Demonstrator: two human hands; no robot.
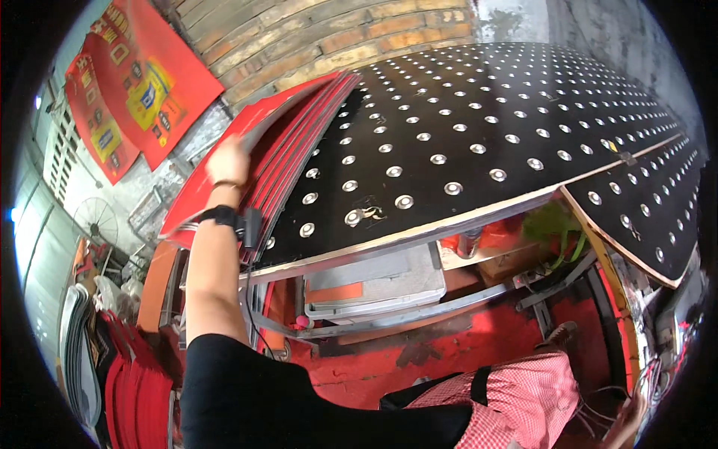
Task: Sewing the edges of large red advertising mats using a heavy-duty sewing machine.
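A fanned stack of red sheets (pixel 288 150) with dark edges lies on the left end of a black tabletop (pixel 419 172) studded with silver ball rollers. My left hand (pixel 228 162) is closed at the edge of the top red sheet (pixel 196 196), which bows up away from those below. The fingertips are blurred and partly hidden. On that wrist sit a thin bracelet and a black strap with a small device (pixel 250 227). At the lower right edge, what looks like my right hand (pixel 627 425) shows only in part, near some cables; its fingers cannot be made out.
Printed red sheets (pixel 149 93) hang at the upper left against the wall. Below the tabletop, a grey-white bin (pixel 374 288) sits behind a metal rail (pixel 419 314). Stacks of red sheets (pixel 134 389) stand lower left, near a fan (pixel 97 219). A yellow-edged frame (pixel 617 314) borders the right.
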